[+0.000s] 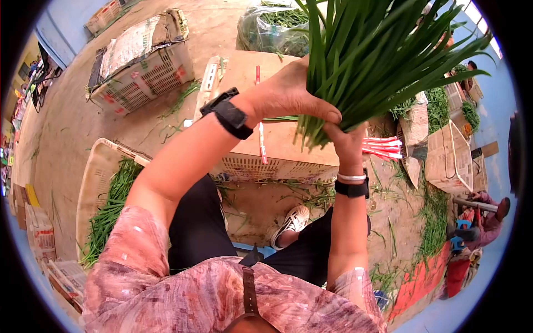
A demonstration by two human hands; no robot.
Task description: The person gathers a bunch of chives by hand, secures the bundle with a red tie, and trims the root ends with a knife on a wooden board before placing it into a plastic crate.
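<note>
A large bunch of green chives (pixel 361 61) is held up over the crate in front of me, its leaves fanning toward the upper right. My left hand (pixel 294 94) is wrapped round the lower part of the bunch, thumb across the near side. Close under it, my right hand (pixel 347 145) grips near the stem ends, its fingers partly hidden by the leaves. Below them, the upturned crate with a brown top (pixel 288 141) serves as a work surface. A red-and-white strip (pixel 262 145) lies across it, and several more red-and-white strips (pixel 382 147) stick out past its right side.
At my left is a crate of loose chives (pixel 114 205). A covered crate (pixel 147 72) stands farther back, near a plastic bag of greens (pixel 280 25). On the right are an open crate (pixel 449 158), scattered chives on the floor and a seated person (pixel 488 222).
</note>
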